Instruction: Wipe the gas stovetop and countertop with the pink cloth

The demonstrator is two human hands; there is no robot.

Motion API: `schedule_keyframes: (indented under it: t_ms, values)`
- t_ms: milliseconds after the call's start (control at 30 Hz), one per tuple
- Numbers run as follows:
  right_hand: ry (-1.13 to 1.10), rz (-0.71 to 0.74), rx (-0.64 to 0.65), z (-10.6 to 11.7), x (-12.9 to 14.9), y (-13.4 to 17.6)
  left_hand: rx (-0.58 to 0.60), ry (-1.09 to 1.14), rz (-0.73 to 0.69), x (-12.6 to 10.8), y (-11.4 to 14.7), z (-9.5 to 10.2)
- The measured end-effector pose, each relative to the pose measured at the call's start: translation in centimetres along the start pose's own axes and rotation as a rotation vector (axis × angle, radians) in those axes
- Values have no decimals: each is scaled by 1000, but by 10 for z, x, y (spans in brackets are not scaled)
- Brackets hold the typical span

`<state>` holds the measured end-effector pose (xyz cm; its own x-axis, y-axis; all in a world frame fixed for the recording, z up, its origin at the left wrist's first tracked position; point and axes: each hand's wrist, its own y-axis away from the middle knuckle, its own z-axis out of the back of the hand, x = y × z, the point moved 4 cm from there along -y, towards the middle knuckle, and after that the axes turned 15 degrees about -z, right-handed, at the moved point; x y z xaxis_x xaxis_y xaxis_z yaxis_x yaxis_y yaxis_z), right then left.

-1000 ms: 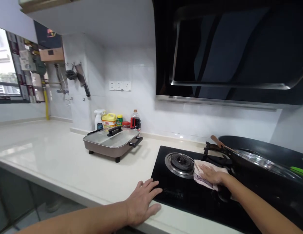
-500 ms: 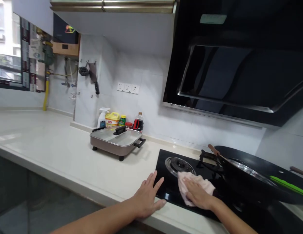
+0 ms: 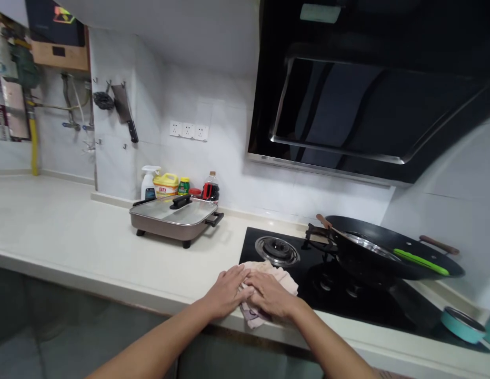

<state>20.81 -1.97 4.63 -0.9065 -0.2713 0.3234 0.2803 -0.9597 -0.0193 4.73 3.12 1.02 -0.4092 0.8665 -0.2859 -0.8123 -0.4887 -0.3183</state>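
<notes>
A pale pink cloth (image 3: 283,279) lies bunched at the front left corner of the black gas stove (image 3: 308,287), overhanging the counter edge a little. My right hand (image 3: 270,293) presses down on it with bent fingers, holding it. My left hand (image 3: 227,292) meets the cloth's left side, its fingers over the cloth and its thumb stretched towards my right hand. The two hands touch. Cloth and hands partly hide the stove's corner. Just behind is the left burner (image 3: 277,251), with nothing on it.
A lidded electric pan (image 3: 169,227) stands on the counter (image 3: 90,237), bottles behind it. On the stove's right sits a large wok (image 3: 410,266) with a green-handled utensil (image 3: 420,261). A teal round container (image 3: 463,326) is at the far right. The range hood (image 3: 339,116) hangs overhead.
My right hand has drawn the cloth left and towards me, from beside the burner to the stove's front corner. My left hand has come onto the cloth from the counter. The view has shifted right.
</notes>
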Motion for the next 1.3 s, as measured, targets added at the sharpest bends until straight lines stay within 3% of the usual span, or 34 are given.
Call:
schedule_keyframes:
  t_ms: [233,333,400,467,567,700,867,1067,1200,1300]
  values:
    - [30,-99,-318,-7,-27,15,-33,11,-41,-13,1,8]
    - [158,-309,-458,-7,-56,24,-89,-60,-73,-14,2,5]
    - [197,-548,-438,-2,-78,26,-145,-125,-88,-14,3,2]
    - [168,-744,-316,3,-93,23,-188,-177,-103,-13,3,-1]
    - [116,-853,-195,10,-93,6,-230,-216,-121,-11,3,-5]
    - [101,-795,-176,9,-69,-36,-277,-235,-131,-7,1,-5]
    - [73,-564,-116,-11,-26,-66,-313,-240,-85,3,0,-3]
    - [43,-369,-181,-25,13,-40,-230,-193,10,18,-6,-3]
    - [1,-389,-298,-25,17,-18,-186,-156,119,20,-9,2]
    - [-3,-451,-324,-21,5,-3,-162,-178,112,9,-9,7]
